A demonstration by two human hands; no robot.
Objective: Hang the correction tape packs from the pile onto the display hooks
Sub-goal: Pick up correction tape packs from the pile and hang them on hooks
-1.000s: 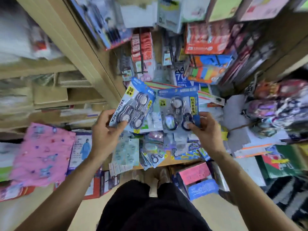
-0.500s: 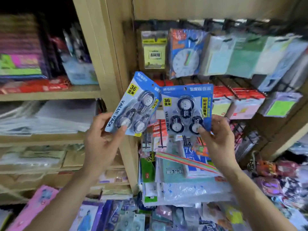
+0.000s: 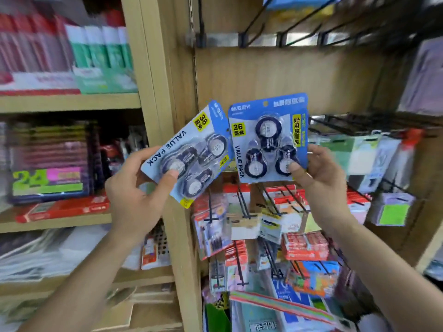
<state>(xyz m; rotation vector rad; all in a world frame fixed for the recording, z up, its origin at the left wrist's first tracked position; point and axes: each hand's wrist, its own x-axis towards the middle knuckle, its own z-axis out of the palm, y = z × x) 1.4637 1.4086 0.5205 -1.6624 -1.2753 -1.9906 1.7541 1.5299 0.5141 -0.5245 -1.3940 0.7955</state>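
Neither pack is on a hook yet, so the hanging step has not been done for the two in view. The left hand [image 3: 134,190] holds the left pack [image 3: 189,152] tilted, its top corner leaning toward the right; the grip is a pinch, thumb pressed on the front over one tape roll and fingers behind the card. The right hand [image 3: 321,180] holds the right pack [image 3: 267,137] upright by its lower right corner, gripped the same way, thumb on the front and fingers behind. The two packs are side by side with their near edges just about meeting, raised in front of the bare wooden back panel [image 3: 275,73], below the upper row of hooks [image 3: 255,22] and above the lower rows that carry red packs [image 3: 304,245] and other goods. No correction tape can be made out on any hook here, so the job looks to be at an early stage, though the blur leaves that uncertain. The pile is out of view, so how many packs are left cannot be told. Counted: two packs, one in each hand, each with three rolls under its blister, six rolls in all. The hooks are several, too blurred to count exactly. Shelves [image 3: 69,101] of stationery stand to the left.
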